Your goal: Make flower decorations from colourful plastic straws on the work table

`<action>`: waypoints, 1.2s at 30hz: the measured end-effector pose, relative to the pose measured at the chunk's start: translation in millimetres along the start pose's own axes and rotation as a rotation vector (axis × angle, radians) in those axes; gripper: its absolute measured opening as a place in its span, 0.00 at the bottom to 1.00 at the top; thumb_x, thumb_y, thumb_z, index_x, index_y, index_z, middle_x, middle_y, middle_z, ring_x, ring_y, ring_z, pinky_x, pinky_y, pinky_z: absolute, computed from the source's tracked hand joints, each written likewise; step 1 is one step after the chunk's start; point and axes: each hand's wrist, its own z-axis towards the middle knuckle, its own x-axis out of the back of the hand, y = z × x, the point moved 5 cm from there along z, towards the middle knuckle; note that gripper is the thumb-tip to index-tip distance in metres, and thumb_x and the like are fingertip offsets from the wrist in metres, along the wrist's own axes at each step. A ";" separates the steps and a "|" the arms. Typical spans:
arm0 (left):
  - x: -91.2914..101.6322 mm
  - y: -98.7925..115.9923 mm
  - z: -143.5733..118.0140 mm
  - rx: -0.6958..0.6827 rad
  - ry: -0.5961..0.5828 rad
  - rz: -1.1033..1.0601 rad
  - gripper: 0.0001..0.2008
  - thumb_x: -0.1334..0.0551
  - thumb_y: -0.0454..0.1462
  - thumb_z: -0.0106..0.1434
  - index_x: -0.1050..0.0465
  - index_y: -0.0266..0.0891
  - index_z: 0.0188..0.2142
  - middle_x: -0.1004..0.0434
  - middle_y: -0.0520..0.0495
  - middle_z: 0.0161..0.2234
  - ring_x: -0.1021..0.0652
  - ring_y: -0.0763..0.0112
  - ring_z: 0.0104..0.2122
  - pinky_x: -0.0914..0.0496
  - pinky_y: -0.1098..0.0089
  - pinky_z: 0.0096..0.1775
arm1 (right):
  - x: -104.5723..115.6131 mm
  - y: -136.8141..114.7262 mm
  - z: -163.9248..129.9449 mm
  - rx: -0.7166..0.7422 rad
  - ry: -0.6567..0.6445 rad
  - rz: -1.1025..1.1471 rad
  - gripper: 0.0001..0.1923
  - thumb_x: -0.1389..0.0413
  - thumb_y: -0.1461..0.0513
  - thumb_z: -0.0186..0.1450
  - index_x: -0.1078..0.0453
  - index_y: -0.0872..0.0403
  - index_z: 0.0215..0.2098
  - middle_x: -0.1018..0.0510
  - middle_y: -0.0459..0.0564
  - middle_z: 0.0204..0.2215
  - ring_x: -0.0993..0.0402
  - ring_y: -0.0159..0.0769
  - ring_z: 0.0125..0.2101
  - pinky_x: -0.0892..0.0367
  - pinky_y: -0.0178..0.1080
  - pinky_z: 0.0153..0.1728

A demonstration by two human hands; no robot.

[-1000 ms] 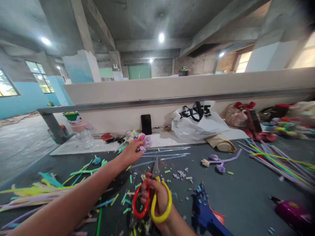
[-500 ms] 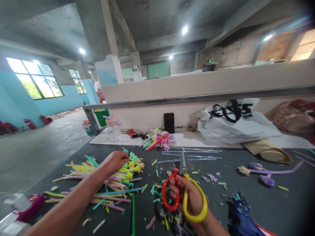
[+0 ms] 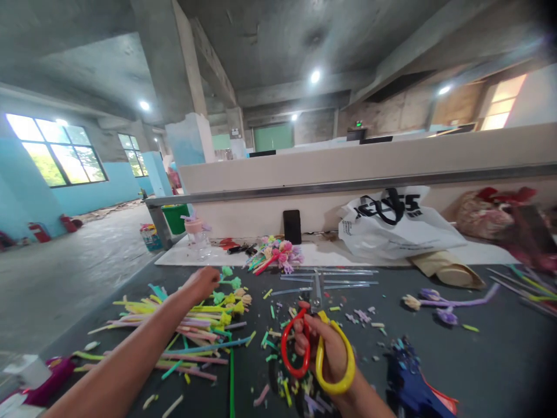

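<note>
Scissors above the table, right hand clamped on the handles, long axis running fore-and-aft, blades pointing away from me toward clear sticks; left hand by green flowers, fingers bunched, grip I cannot tell.

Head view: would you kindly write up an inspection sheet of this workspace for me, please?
Surface: dark tabletop, strewn with short stem offcuts.
Job's things: scissors with red and yellow handles; fuzzy stems in a loose pile, partly hidden by the left forearm; green flowers beside the left hand.
Clutter: phone, upright before the partition; white printed bag; clear cup with pink lid.
Hands: right hand grips the scissors; left hand is at the green flowers, grip unclear.
Cables: nothing clearly seen.
Surroundings: green bin and fire extinguishers, background left.
</note>
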 end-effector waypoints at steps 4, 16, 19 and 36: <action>31.8 32.9 -12.6 -0.029 0.086 -0.340 0.09 0.42 0.39 0.55 0.36 0.35 0.24 0.36 0.54 0.23 0.32 0.74 0.27 0.34 0.69 0.32 | -2.5 2.6 -2.6 -0.001 -0.015 -0.006 0.16 0.42 0.60 0.51 0.37 0.54 0.38 0.31 0.41 0.17 0.42 0.25 0.13 0.45 0.30 0.14; -52.2 175.2 -94.7 0.062 -0.488 -1.886 0.03 0.39 0.31 0.54 0.32 0.33 0.29 0.38 0.53 0.21 0.39 0.83 0.18 0.42 0.77 0.23 | -9.2 5.7 -27.1 0.065 -0.050 -0.223 0.25 0.44 0.59 0.57 0.45 0.53 0.50 0.30 0.43 0.19 0.39 0.26 0.13 0.42 0.30 0.14; -57.9 171.1 -96.4 0.051 -0.589 -2.031 0.02 0.42 0.31 0.56 0.32 0.32 0.30 0.38 0.52 0.22 0.40 0.82 0.18 0.42 0.76 0.24 | -7.6 3.0 -26.7 0.073 -0.022 -0.236 0.22 0.45 0.59 0.58 0.44 0.52 0.50 0.30 0.43 0.20 0.39 0.25 0.14 0.42 0.29 0.15; -100.5 174.9 -120.3 0.166 -1.012 -2.115 0.08 0.44 0.36 0.57 0.32 0.32 0.33 0.38 0.53 0.21 0.46 0.86 0.12 0.50 0.78 0.17 | -8.2 -10.5 -25.4 0.095 0.047 -0.169 0.29 0.39 0.60 0.53 0.44 0.49 0.50 0.28 0.45 0.26 0.29 0.34 0.22 0.34 0.36 0.22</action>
